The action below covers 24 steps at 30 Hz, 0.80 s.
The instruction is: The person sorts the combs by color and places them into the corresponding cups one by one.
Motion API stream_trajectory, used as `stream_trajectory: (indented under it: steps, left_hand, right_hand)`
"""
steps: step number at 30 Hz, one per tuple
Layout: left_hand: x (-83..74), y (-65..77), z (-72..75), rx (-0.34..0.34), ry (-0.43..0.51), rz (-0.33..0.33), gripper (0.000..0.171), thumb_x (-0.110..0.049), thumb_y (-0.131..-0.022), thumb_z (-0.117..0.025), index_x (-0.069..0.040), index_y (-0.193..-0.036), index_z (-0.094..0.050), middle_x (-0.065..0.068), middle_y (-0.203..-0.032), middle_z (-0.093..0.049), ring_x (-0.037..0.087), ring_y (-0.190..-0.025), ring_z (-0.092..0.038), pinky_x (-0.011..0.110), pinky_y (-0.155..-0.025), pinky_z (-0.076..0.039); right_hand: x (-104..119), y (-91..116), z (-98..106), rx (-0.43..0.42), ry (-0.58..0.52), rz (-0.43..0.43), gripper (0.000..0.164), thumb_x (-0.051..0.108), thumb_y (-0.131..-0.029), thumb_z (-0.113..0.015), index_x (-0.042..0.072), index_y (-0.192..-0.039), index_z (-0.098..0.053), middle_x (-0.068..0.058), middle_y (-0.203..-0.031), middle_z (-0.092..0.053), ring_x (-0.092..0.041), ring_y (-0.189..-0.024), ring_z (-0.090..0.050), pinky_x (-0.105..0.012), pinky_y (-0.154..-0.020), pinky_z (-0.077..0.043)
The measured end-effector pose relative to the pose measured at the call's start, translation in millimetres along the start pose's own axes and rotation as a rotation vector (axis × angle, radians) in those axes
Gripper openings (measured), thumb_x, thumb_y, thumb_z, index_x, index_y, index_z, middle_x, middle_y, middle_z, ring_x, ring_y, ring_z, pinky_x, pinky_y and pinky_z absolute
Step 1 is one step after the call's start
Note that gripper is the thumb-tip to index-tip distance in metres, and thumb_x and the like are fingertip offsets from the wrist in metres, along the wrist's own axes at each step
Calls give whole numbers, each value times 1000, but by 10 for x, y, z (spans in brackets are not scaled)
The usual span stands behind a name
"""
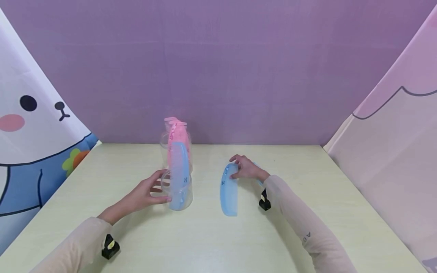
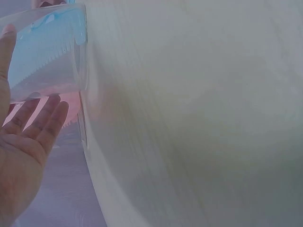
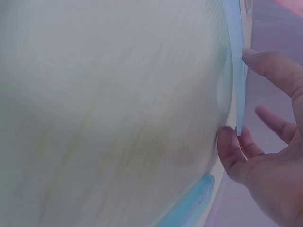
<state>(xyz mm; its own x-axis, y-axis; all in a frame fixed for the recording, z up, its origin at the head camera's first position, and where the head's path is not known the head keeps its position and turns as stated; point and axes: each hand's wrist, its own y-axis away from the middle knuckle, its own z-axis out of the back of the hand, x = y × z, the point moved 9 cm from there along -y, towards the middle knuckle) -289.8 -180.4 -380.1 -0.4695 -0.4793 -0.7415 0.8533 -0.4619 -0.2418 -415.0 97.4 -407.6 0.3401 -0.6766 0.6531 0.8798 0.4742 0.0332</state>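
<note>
A clear plastic cup [image 1: 189, 197] stands on the table with a blue comb [image 1: 184, 159] upright in it. My left hand [image 1: 146, 196] holds this cup from the left, thumb at the front and fingers on the far side; the left wrist view shows the thumb [image 2: 6, 47] against its wall. Behind it, another clear cup [image 1: 164, 146] holds pink combs [image 1: 178, 131]. To the right, my right hand [image 1: 248, 169] pinches the upper end of a second blue comb [image 1: 228, 199]. In the right wrist view, the thumb lies on this comb's [image 3: 239, 90] face, with fingertips around its end.
One more blue comb [image 3: 191, 203] lies on the table beyond the right wrist, mostly hidden by the arm in the head view. A purple backdrop [image 1: 239, 76] rises behind the pale table [image 1: 211, 242]. Printed cloths hang at both sides.
</note>
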Motion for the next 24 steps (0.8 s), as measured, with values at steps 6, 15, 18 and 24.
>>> stream_trajectory:
  steps: [6,15,18,24]
  left_hand:
    - [-14,3,1,-2,-4,-5,74,-24,-75,-75,-12,-135,-32,18,-126,-50,34,-104,-58,42,-81,-55]
    - [-13,-3,-2,1,-1,-1,75,-25,-75,-74,-12,-135,-32,18,-126,-50,34,-105,-58,40,-82,-55]
    - [-8,-4,-1,1,-2,0,75,-25,-75,-75,-12,-136,-32,18,-127,-50,34,-105,-58,41,-82,-55]
    - [13,-4,2,3,0,9,76,-25,-75,-75,-12,-136,-32,18,-127,-50,34,-105,-58,41,-82,-55]
  right_hand:
    - [-35,10,6,-6,-66,-46,63,12,-74,-75,5,-128,-43,-22,-126,-45,-34,-104,-56,-40,-85,-52]
    - [-108,47,18,-69,-221,-147,64,9,-74,-74,6,-129,-42,-18,-123,-51,-28,-104,-53,-38,-88,-48]
    - [-130,41,19,-106,-290,-170,60,6,-76,-72,4,-128,-43,-19,-118,-52,-29,-104,-53,-36,-87,-49]
    - [-167,13,20,-202,-439,-204,47,2,-83,-63,2,-126,-45,-18,-117,-48,-25,-97,-54,-31,-78,-54]
